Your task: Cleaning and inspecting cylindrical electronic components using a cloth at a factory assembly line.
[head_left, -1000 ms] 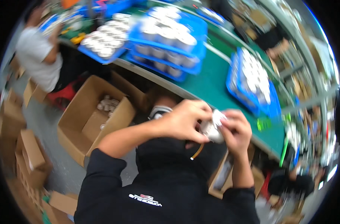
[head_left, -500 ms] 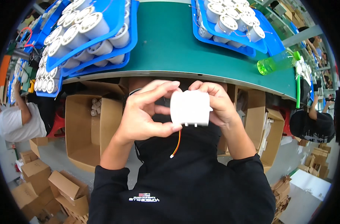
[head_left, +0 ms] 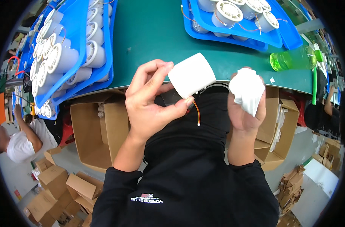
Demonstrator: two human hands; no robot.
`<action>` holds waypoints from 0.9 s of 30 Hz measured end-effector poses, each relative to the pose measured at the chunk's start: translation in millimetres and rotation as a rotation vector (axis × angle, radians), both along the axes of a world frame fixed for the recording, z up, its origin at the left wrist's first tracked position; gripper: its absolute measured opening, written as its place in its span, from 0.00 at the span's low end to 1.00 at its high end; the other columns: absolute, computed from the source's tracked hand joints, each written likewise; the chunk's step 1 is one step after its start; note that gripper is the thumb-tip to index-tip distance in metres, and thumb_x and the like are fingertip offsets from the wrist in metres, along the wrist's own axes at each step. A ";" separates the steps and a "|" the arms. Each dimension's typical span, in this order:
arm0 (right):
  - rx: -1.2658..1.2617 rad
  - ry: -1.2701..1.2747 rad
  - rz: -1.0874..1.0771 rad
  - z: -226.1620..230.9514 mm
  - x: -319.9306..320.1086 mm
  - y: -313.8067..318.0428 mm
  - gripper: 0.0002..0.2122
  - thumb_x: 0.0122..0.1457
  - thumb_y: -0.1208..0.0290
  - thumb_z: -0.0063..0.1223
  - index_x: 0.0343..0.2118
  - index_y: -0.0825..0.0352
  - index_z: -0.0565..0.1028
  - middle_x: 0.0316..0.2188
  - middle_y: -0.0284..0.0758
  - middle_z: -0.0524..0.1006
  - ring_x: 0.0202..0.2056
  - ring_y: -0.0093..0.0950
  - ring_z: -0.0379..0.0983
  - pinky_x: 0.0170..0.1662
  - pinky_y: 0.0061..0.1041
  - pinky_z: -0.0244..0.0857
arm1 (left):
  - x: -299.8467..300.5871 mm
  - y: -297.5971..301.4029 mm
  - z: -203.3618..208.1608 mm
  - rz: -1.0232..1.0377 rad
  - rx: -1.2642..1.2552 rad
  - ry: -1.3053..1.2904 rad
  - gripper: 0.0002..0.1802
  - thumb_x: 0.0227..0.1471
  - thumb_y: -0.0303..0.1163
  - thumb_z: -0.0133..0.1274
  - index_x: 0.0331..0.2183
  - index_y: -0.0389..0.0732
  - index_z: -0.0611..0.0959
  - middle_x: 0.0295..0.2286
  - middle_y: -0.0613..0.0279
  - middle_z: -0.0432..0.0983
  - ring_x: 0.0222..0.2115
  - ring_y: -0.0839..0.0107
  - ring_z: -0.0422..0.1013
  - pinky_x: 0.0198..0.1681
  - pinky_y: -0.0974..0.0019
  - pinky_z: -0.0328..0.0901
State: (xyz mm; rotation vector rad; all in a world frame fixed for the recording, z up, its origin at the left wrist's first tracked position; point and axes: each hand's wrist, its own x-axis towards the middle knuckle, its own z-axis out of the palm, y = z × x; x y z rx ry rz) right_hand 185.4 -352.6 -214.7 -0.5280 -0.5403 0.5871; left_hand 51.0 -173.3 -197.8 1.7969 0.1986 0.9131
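We hold the white round part [head_left: 192, 75] in our left hand [head_left: 151, 104], w/ the thumb under it and the fingers curled over its left side, so that hand is clamped on it. The part sits up in front of us, just over the near edge of the green table [head_left: 149, 34]. It's tilted: its long way runs from down-left near our palm to up-right, away from the grip. A thin orange wire [head_left: 196, 111] hangs down from its low end, w/ a small plug at the tip. Our right hand [head_left: 245, 109] is closed tight on a bunched white cloth [head_left: 247, 89]. The cloth is just to the right of the part, near but not touching; a gap shows between them. So the cloth hand is the near one to the part's bare right side. Blue trays [head_left: 76, 45] w/ more white round parts sit far left & up right. A green bottle [head_left: 291, 58] lies at the right.
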 end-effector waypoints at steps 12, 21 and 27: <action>-0.377 -0.477 -0.544 -3.7 3.3 -38.8 0.11 0.48 0.83 0.59 0.37 0.71 0.76 0.43 0.43 0.70 0.44 0.31 0.70 0.48 0.28 0.66 | 11.8 -18.7 -0.9 0.015 0.405 0.005 0.36 0.26 0.25 0.71 0.44 0.32 0.80 0.37 0.51 0.74 0.34 0.61 0.75 0.32 0.65 0.72; -0.454 -1.456 -0.705 37.6 2.0 -18.2 0.16 0.33 0.81 0.62 0.31 0.73 0.78 0.36 0.39 0.77 0.34 0.37 0.74 0.34 0.29 0.71 | 32.1 -19.6 8.7 -0.123 0.582 -0.081 0.31 0.25 0.17 0.67 0.40 0.28 0.79 0.37 0.49 0.74 0.35 0.54 0.75 0.34 0.61 0.73; -0.554 -1.207 -0.306 67.1 22.2 -15.2 0.11 0.39 0.83 0.65 0.29 0.70 0.78 0.32 0.37 0.78 0.34 0.36 0.75 0.36 0.29 0.70 | 14.9 -21.7 27.2 -0.413 0.596 -0.026 0.25 0.30 0.21 0.66 0.37 0.28 0.79 0.36 0.48 0.74 0.35 0.51 0.75 0.34 0.60 0.74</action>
